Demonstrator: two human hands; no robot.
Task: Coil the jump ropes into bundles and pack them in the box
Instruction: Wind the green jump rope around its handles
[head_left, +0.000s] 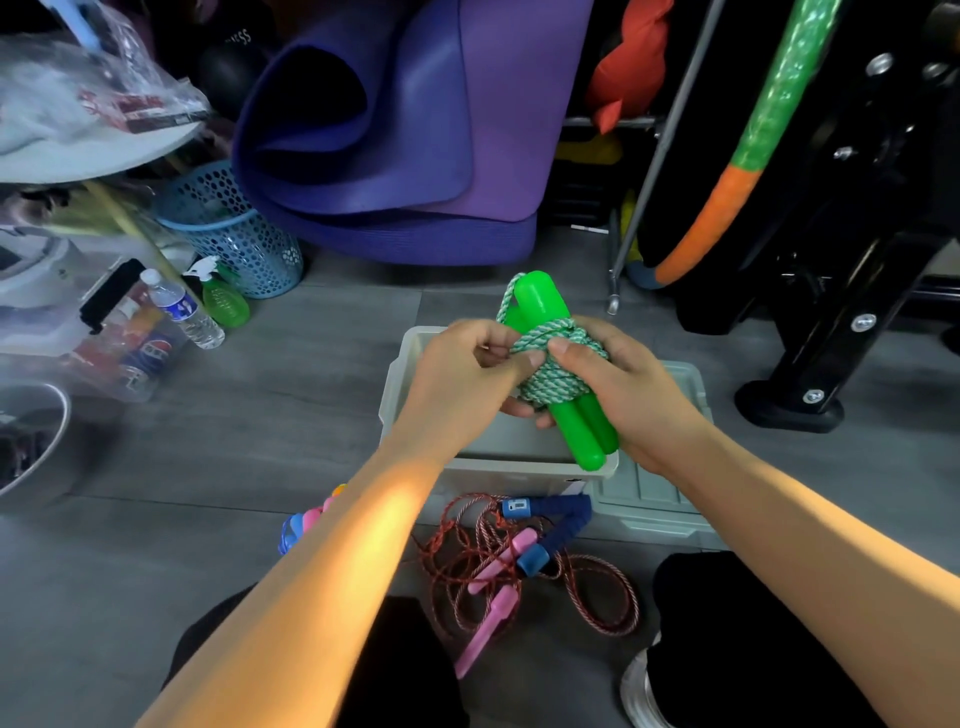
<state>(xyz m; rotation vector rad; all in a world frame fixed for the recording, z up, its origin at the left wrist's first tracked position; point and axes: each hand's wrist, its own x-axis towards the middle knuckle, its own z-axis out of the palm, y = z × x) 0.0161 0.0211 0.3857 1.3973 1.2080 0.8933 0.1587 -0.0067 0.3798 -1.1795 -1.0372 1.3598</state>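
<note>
Your left hand (467, 371) pinches the cord; your right hand (613, 384) grips the green jump rope (558, 364), wound round its handles, above the open grey box (410, 364). Pepsi logo legible on a can (148, 356) in the clear bin, left.

- Green handles (576, 431): glossy smooth plastic.
- Green-white rope (556, 364): braided, rough cord.
- Box (410, 374) under the hands: matt grey plastic.
- Floor (260, 441): matt grey wood-look planks.

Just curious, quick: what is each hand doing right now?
Left hand: pinching the cord of the green rope.
Right hand: gripping the same green rope bundle.
</note>
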